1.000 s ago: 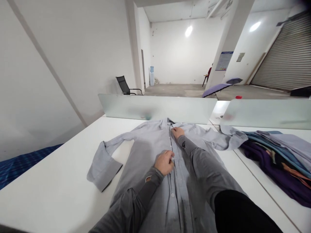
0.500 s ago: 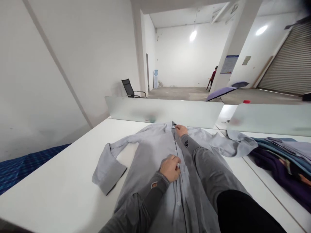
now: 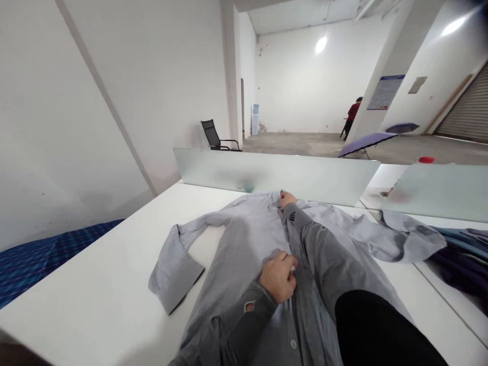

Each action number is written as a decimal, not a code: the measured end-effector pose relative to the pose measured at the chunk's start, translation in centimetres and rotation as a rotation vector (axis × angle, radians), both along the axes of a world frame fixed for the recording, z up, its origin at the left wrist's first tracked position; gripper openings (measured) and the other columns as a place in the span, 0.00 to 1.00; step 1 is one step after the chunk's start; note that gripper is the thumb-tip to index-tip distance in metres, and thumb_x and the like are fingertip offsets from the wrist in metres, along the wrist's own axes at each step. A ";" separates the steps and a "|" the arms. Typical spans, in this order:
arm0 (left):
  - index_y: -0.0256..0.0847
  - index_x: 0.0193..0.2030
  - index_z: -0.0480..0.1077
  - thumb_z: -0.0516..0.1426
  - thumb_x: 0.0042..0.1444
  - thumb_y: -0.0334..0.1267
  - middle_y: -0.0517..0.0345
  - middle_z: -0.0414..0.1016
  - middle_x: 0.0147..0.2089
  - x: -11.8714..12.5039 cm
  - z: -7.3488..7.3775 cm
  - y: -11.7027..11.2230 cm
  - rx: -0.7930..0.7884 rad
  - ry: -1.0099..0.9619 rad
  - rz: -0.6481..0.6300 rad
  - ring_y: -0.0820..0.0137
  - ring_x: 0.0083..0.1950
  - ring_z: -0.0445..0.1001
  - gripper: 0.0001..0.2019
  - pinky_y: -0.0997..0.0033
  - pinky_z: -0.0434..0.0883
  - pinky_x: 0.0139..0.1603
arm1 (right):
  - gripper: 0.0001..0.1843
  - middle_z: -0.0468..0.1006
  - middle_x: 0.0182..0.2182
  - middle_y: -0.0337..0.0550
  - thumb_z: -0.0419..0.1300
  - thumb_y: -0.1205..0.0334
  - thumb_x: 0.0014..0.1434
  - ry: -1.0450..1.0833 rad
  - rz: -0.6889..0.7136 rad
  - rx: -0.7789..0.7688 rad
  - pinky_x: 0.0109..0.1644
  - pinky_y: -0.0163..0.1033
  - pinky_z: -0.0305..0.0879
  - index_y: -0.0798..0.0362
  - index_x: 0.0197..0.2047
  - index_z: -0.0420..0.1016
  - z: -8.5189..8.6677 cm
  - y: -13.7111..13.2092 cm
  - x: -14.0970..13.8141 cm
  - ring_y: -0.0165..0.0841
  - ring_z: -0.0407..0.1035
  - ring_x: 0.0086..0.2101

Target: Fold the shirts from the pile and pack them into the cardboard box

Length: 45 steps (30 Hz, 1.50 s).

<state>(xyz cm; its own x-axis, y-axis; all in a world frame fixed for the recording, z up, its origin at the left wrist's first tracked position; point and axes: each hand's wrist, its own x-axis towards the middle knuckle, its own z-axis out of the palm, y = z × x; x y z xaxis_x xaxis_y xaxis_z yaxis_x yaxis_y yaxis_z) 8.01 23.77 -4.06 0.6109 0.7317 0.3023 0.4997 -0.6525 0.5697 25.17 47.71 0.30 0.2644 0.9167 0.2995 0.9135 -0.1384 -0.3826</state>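
Observation:
A light grey button-up shirt (image 3: 244,239) lies face up on a white table (image 3: 95,295), sleeves spread to both sides. My left hand (image 3: 279,277) is curled on the button placket at mid-chest, pinching the fabric. My right hand (image 3: 286,199) reaches far forward and grips the shirt at the collar, fingers closed on the cloth. Both my arms wear grey sleeves and cover much of the shirt's right half.
A frosted glass divider (image 3: 274,173) runs along the table's far edge. A pile of folded clothes (image 3: 463,254) lies at the right. Beyond stand a black chair (image 3: 215,137), an open purple umbrella (image 3: 366,143) and a person in red (image 3: 353,114).
My right hand has slid up the placket to the collar. My left hand has shifted slightly down the placket. The camera has turned left, so the clothes pile sits nearer the frame's right edge.

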 end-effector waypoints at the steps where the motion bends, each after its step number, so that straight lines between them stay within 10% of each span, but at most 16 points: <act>1: 0.43 0.44 0.66 0.51 0.49 0.26 0.54 0.70 0.46 0.0 0.0 0.0 -0.010 -0.035 -0.002 0.66 0.45 0.70 0.16 0.68 0.69 0.47 | 0.13 0.77 0.44 0.46 0.55 0.60 0.65 -0.006 -0.001 0.016 0.46 0.41 0.68 0.55 0.49 0.73 0.3 -0.1 0.4 0.35 0.71 0.42; 14: 0.40 0.41 0.67 0.49 0.51 0.22 0.53 0.69 0.40 0.1 -0.4 0.1 0.010 -0.224 -0.141 0.69 0.40 0.69 0.14 0.72 0.69 0.42 | 0.20 0.78 0.46 0.52 0.54 0.63 0.60 -0.023 -0.008 0.011 0.49 0.38 0.64 0.56 0.55 0.72 -0.9 -1.5 2.9 0.39 0.71 0.46; 28: 0.39 0.44 0.68 0.52 0.57 0.29 0.54 0.70 0.43 -0.4 0.4 0.2 -0.042 -0.117 -0.173 0.70 0.43 0.70 0.09 0.71 0.68 0.48 | 0.25 0.58 0.65 0.53 0.50 0.58 0.66 -0.173 0.222 -0.039 0.60 0.44 0.58 0.53 0.65 0.61 -1.3 -13.2 1.5 0.40 0.61 0.58; 39: 0.38 0.40 0.64 0.58 0.53 0.31 0.58 0.66 0.40 -0.3 -0.5 0.3 -0.065 -0.102 -0.064 0.73 0.37 0.69 0.08 0.69 0.70 0.46 | 0.23 0.71 0.57 0.49 0.59 0.56 0.59 -0.082 0.515 -0.235 0.61 0.43 0.62 0.50 0.57 0.73 -2.2 -38.2 2.0 0.40 0.65 0.57; 45: 0.38 0.37 0.65 0.58 0.52 0.30 0.55 0.67 0.43 -3.1 1.2 -2.4 -0.121 -0.071 -0.089 0.72 0.42 0.72 0.06 0.70 0.71 0.45 | 0.22 0.72 0.57 0.46 0.56 0.55 0.63 0.125 0.651 -0.035 0.57 0.46 0.69 0.47 0.60 0.68 -1.2 -51.0 -0.6 0.40 0.67 0.56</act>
